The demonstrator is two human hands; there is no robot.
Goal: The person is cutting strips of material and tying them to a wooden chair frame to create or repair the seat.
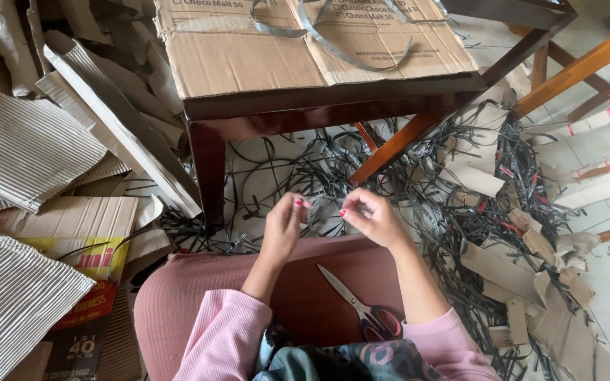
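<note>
Cardboard piled at 9 o'clock. Left hand (284,224) and right hand (370,215) pinching thin strip (323,210) between fingertips, above lap, seemingly working it. Scissors (361,307) lying at 6 o'clock; next likely needing steady grip.

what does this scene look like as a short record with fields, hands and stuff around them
left hand: left hand raised over the lap, fingertips pinched; what it pinches is too small to tell
right hand: right hand close beside it, fingers curled toward the left
lap: scissors with dark red handles lie shut on the lap
front: dark wooden table topped with a flattened cardboard box
floor: tangle of black strips under the table
left side: pile of corrugated cardboard sheets
</note>
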